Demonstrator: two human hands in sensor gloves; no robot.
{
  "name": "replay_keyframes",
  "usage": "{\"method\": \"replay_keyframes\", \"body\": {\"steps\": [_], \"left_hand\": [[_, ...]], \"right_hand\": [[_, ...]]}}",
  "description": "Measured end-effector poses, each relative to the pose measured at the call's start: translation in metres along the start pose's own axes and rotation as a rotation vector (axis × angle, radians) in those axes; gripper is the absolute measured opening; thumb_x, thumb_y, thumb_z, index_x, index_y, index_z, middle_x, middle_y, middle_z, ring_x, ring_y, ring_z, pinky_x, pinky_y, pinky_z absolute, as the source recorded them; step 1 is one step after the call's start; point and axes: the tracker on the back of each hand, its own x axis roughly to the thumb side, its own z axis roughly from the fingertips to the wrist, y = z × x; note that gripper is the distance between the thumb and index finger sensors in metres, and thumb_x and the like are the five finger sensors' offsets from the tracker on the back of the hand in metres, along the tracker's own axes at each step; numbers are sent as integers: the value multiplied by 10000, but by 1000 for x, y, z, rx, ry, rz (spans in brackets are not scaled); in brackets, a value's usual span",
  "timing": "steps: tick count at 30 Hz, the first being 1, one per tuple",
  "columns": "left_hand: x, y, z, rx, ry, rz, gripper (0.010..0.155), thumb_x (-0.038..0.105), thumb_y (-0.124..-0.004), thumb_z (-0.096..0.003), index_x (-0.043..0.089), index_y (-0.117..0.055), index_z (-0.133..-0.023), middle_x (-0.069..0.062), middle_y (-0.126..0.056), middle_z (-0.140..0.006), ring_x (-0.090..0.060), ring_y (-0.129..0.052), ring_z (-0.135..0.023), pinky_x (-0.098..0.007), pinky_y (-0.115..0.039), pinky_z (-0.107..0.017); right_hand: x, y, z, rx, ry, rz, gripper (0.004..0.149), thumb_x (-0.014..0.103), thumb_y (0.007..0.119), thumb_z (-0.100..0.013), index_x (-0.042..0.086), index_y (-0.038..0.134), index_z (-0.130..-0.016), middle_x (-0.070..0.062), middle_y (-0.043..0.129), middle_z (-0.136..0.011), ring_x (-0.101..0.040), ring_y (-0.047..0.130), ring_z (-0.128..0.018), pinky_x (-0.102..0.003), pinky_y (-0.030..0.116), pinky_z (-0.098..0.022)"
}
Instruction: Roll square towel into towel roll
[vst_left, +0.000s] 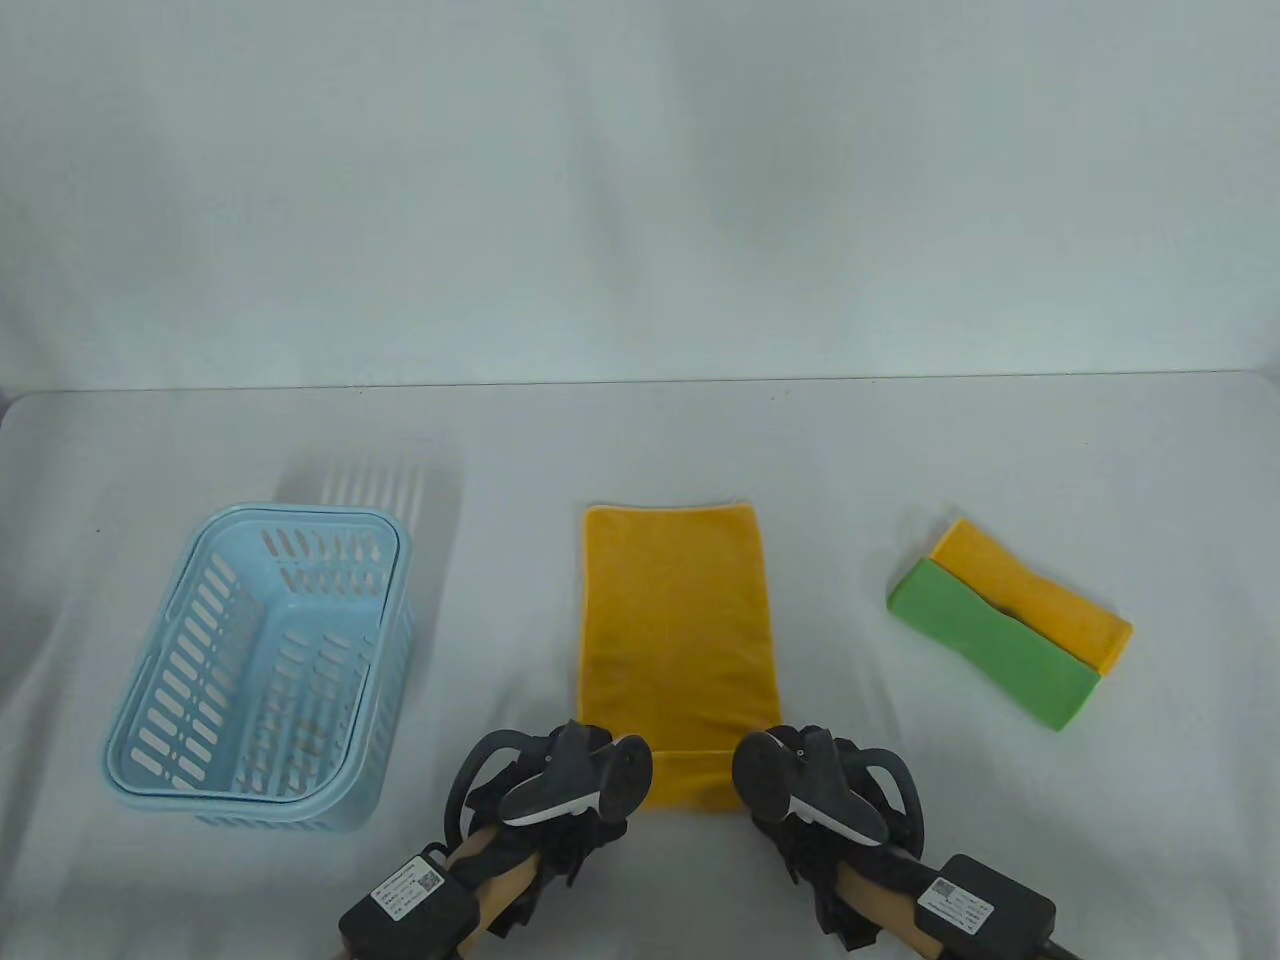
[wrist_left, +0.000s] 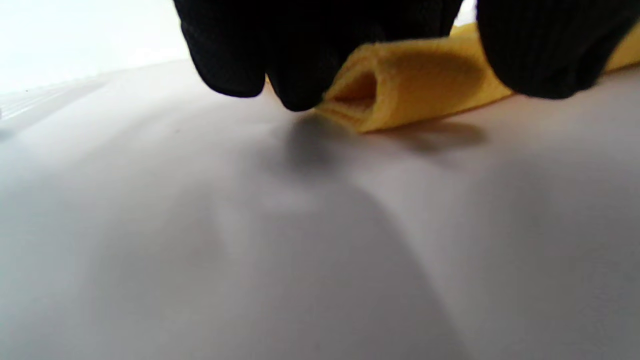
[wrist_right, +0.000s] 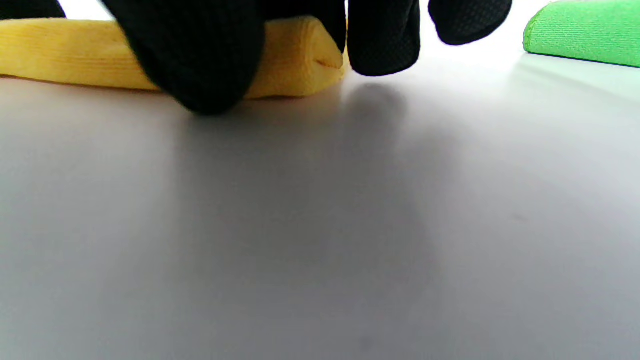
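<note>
Both grips are closed on the near edge of the yellow towel (vst_left: 678, 640): we see the left hand (vst_left: 560, 790) at its near-left corner and the right hand (vst_left: 815, 785) at its near-right corner, gloved fingers curled over the cloth. In the left wrist view the fingertips (wrist_left: 295, 85) sit over the open end of a first small turn, where the layers form a short tube; in the right wrist view a thumb (wrist_right: 200, 75) and fingers press the rounded end of that same turn against the counter (vst_left: 640, 450).

The towel lies as a long strip at the counter's middle, its long axis running from near to far, and nearly all of it stretches flat beyond the hands. We judge the roll to be only just started. The relation that matters is this: the unrolled length lies straight ahead of both grips, on the far side, and the roll's own axis runs left to right between them. Neither hand is nearer; they flank the strip evenly, so an equal push from both should keep the roll square.

A pale blue basket (vst_left: 260, 665) stands to the left, and a green folded towel (vst_left: 990, 640) touching a yellow folded towel (vst_left: 1035, 595) lies to the right, all well apart from the work.
</note>
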Motion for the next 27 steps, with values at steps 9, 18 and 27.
{"method": "replay_keyframes", "body": {"steps": [9, 18, 27], "left_hand": [[-8, -4, -5, -33, 19, 13, 819, 551, -791, -322, 355, -403, -1016, 75, -488, -1049, -170, -681, -923, -452, -623, -764], [-29, 13, -4, 3, 37, 205, 556, 402, -757, -398, 375, -692, -950, 102, -806, -960, -160, -941, -806, -477, -714, -717], [-47, 11, -2, -63, 51, 442, 513, 433, -792, -377, 315, -826, -876, 84, -988, -765, -157, -1070, -607, -467, -791, -638]], "right_hand": [[-12, -11, -4, -57, 9, -108, 458, 360, 795, -358, 328, 762, -814, 61, 810, -888, -254, 884, -818, -512, 714, -621], [-38, -18, -14, 20, 16, -402, 429, 404, 786, -358, 366, 809, -784, 48, 917, -820, -265, 918, -773, -512, 737, -586], [-49, -10, -18, 133, 58, -563, 474, 441, 759, -362, 324, 751, -821, 38, 944, -679, -244, 926, -631, -507, 739, -557]]}}
